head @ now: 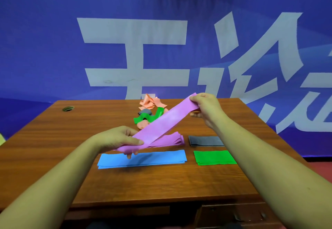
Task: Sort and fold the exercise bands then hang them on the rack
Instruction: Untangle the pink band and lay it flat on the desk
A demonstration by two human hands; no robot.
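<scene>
Diagonally above the wooden table (80, 126), a purple band (161, 123) stretches taut between 2 hands, over 4 folded stacks (143, 158) (purple, grey, blue, green), with an unsorted heap (150, 110) behind. A blue banner (53, 49) backs the room. The left hand (116, 139) pinches the low end, thumb on top; the right hand (206, 108) pinches the raised end.

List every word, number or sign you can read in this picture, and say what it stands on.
"无", probably, its foot hidden behind the table: first big white character on the blue banner.
Perhaps "途": second white character, same banner; uncertain.
A third character at the right edge: cut off, unreadable.
No print shows on the purple band or other bands.
</scene>
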